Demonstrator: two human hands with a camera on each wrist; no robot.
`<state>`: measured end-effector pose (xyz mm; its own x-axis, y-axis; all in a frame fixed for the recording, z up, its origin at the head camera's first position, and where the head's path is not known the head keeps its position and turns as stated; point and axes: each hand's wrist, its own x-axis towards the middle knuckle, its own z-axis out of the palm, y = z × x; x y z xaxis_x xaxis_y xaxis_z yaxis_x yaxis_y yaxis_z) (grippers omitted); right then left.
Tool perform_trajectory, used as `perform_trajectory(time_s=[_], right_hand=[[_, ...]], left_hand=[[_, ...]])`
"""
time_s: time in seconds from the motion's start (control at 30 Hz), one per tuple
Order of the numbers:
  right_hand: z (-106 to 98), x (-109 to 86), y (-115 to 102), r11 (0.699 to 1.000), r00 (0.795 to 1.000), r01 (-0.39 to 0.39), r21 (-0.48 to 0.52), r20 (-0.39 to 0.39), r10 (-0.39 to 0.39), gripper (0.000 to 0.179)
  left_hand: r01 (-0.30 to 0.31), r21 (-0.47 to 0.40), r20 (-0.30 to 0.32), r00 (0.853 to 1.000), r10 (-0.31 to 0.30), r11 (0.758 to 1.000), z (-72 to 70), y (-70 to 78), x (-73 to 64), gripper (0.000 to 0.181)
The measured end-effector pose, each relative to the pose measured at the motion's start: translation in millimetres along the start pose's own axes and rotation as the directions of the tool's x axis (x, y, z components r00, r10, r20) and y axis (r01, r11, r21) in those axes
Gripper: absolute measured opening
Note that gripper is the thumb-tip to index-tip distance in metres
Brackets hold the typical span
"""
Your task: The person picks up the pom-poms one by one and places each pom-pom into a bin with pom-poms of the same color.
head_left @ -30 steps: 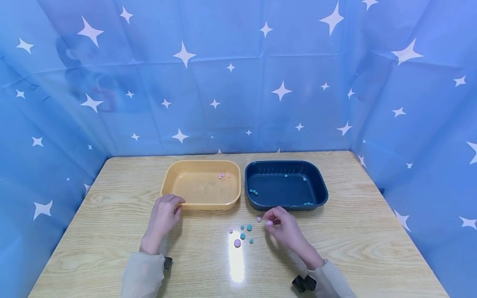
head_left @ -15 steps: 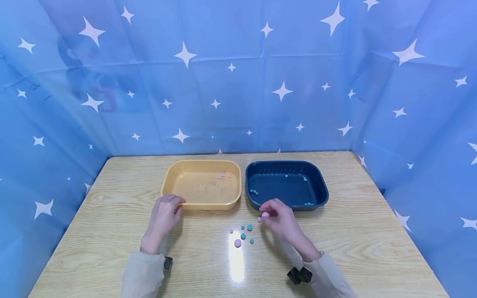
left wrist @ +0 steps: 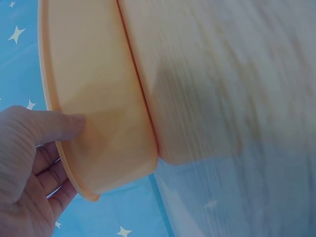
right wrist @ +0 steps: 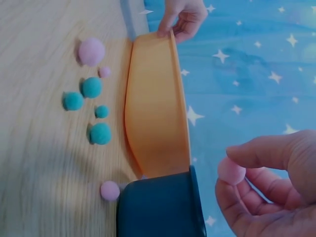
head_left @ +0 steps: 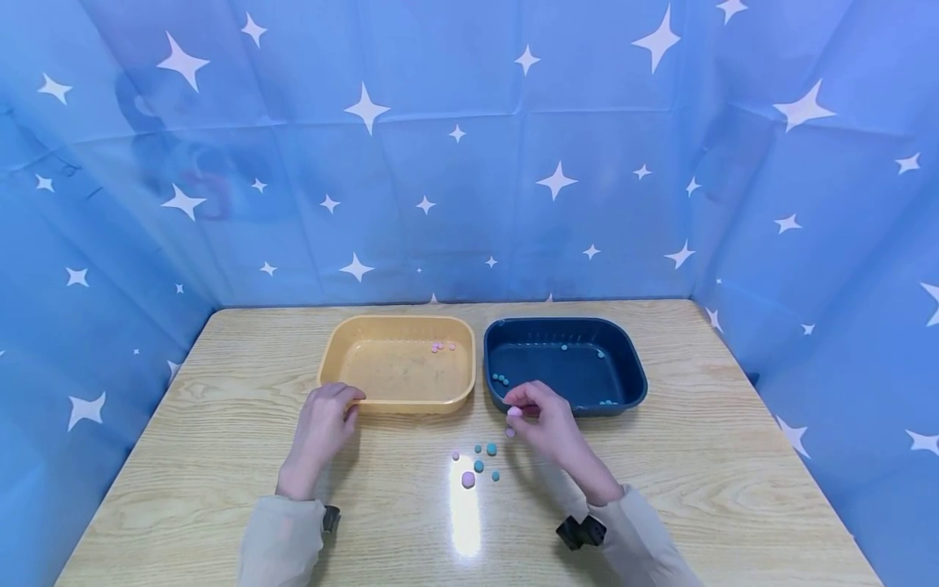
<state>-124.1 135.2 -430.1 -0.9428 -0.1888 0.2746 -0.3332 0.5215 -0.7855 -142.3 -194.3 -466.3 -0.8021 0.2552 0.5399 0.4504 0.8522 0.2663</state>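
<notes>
My right hand [head_left: 552,424] pinches a pink pompom [right wrist: 231,171] between thumb and fingers, above the near left corner of the dark blue tray [head_left: 637,391]. My left hand [head_left: 323,420] grips the near left rim of the yellow tray [left wrist: 103,98], thumb outside and fingers over the edge. Several pink pompoms lie in the yellow tray's far right part. Small teal pompoms [head_left: 500,378] are scattered in the blue tray. On the table between the hands lie teal pompoms [right wrist: 100,134], a large pink pompom [right wrist: 91,51] and smaller pink ones, one close to the blue tray.
The two trays stand side by side on a wooden table [head_left: 220,456], the yellow one on the left. A blue cloth [head_left: 455,187] with white stars hangs behind and at both sides. A bright reflection lies on the near middle of the tabletop.
My right hand has moved up and to the left with the pink pompom, from the table to the blue tray's near left corner. My left hand stays on the yellow rim.
</notes>
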Motion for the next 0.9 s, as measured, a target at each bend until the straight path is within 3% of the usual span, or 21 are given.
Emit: perform_trajectory(time_s=[0.4, 0.9], right_hand=[[2, 12.1, -9, 0.997, 0.997, -0.073, 0.041, 0.022, 0.072, 0.020], [6, 28.1, -18, 0.991, 0.998, -0.057, 0.122, 0.023, 0.055, 0.017]], left_hand=[[-0.007, 0.001, -0.004, 1.000, 0.007, 1.000, 0.9, -0.8, -0.5, 0.021], [-0.017, 0.000, -0.016, 1.000, 0.017, 1.000, 2.5, -2.2, -0.9, 0.022]])
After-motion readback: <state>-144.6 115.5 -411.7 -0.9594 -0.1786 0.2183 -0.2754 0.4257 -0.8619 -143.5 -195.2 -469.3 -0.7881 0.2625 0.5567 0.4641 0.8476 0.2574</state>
